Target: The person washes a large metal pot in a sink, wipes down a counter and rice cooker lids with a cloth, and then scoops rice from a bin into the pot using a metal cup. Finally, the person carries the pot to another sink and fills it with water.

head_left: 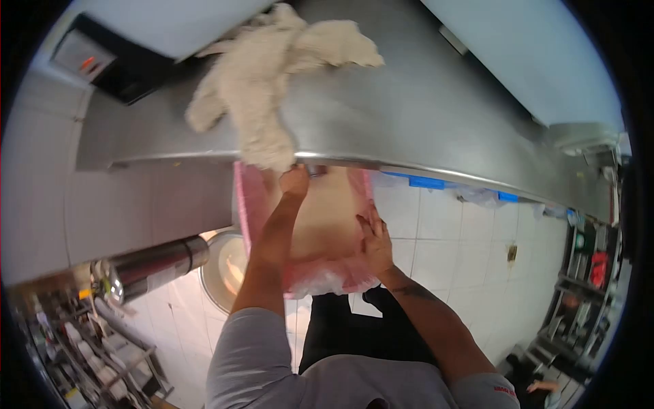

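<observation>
A pink bin [244,198] with a clear plastic liner [325,281] stands below the counter edge, holding a pale beige, fine-looking mass [330,218]. Reaching into its far left part, my left hand [295,182] is closed beside a small greyish metallic thing [316,170]. The counter edge partly covers that thing, and I cannot tell its kind. My right hand [377,240] grips the right rim of the bin, thumb inside and fingers along the edge. Right above my left hand, a crumpled off-white cloth [255,82] hangs over the counter's front edge.
The steel counter [422,102] spans the space above the bin. On the left are a round metal basin [221,273], a steel cylinder [153,269] and a loaded rack [102,354]. Shelves [589,279] stand at right, with a person's arm [543,386] below. White tiles [470,238] cover the floor.
</observation>
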The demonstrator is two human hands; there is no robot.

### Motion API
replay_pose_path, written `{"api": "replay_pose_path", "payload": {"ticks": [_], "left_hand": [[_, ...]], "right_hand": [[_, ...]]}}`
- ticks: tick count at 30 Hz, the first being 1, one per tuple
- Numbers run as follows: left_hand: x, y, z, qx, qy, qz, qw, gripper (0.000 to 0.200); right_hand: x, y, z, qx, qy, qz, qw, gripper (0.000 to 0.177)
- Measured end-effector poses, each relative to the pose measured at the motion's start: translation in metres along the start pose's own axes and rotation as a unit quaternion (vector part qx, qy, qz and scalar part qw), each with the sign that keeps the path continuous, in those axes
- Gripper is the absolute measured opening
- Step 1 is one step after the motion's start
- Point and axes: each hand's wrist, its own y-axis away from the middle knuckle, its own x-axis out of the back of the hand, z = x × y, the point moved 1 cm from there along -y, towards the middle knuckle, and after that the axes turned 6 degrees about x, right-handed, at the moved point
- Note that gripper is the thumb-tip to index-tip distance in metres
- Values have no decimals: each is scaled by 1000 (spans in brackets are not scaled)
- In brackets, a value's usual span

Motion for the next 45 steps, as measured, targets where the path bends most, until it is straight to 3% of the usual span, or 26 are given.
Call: {"api": "replay_pose_path", "payload": {"ticks": [1,2,3,4,6,8,12,14,15,16,19,22,25,28,31,32,35,37,39,41,43,44,45], "left_hand": [[-12,2,10,20,-8,20,1000,37],[-29,26,25,33,13,104,994,44],[-48,53,42,67,16,29,997,56],[-73,83,51,11,-13,16,1000,67],[-91,135,67,74,76,-117,987,53],[-87,136,55,68,158,-191,966,57],[-6,121,36,173,354,-397,829,54],[17,121,20,224,391,-425,785,52],[-1,120,2,185,331,-422,823,52],[-2,125,-8,224,393,-398,798,46],[2,137,-30,188,635,-365,655,41],[66,157,-29,338,686,-341,547,25],[103,181,-47,296,758,-346,467,15],[150,213,-70,310,796,-314,414,5],[187,261,-112,312,827,-251,394,2],[198,279,-126,362,828,-211,374,2],[213,333,-171,445,812,-92,366,3],[197,366,-205,469,790,-35,394,11],[180,385,-226,478,725,116,482,41],[169,395,-237,565,514,212,609,73],[139,408,-264,535,286,328,724,80],[129,412,-277,499,165,378,762,84],[136,415,-283,534,249,378,714,85]], "right_hand": [[-2,1,3,4,-3,1,1000,52],[-2,1,4,8,-17,14,1000,50],[-1,1,6,2,-15,12,1000,50],[-1,2,4,-3,-19,10,1000,50],[2,-1,5,-3,-20,11,1000,49],[3,0,1,-10,-23,13,1000,48],[1,1,1,-8,15,6,1000,48],[5,0,-4,-25,44,-24,998,44],[5,-2,-5,-17,47,-19,999,48],[4,-1,-4,-9,49,-14,999,52],[2,1,-3,6,66,-14,998,54],[-2,0,-5,3,79,-16,997,54],[-7,2,-6,-24,111,-58,992,51],[-10,7,-1,0,103,-58,993,53],[-12,4,-3,14,99,-45,994,54],[-10,3,-7,14,96,-40,994,55],[-2,-4,-17,44,98,-42,993,57],[-3,-5,-19,43,133,-48,989,57],[-2,-6,-22,42,163,-54,984,57],[-6,-4,-17,46,152,-52,986,57],[-13,-1,-12,42,149,-59,986,56],[-17,1,-7,34,153,-66,985,56],[-17,4,-1,24,157,-74,985,56]]}}
